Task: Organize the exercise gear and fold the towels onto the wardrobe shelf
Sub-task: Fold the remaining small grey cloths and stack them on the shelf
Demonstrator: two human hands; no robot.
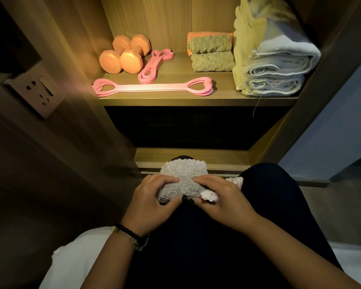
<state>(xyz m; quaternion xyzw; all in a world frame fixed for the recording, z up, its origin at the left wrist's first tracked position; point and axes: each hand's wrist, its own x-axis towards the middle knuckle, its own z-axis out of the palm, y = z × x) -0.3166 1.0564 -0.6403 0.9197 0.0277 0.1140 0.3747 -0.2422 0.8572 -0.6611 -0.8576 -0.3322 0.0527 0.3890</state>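
A fluffy grey towel point(181, 176) lies bunched on my knee below the wardrobe. My left hand point(152, 203) grips its left side, and my right hand point(221, 199) pinches its right side along with a white pink-dotted cloth point(209, 195). On the lit wardrobe shelf point(175, 97) stand two orange dumbbells point(124, 54). Beside them lies a folded pink resistance band point(154, 66), and a long pink band with heart-shaped ends point(153, 87) lies along the front edge. Two folded grey-green towels point(211, 53) lie behind, and a stack of pale folded towels point(277, 67) fills the right end.
A wall socket point(37, 88) sits on the panel left of the wardrobe. Under the shelf is a dark compartment point(188, 128) above a lower wooden ledge point(192, 157). My dark trouser legs point(279, 197) fill the foreground, with white fabric point(75, 253) at the lower left.
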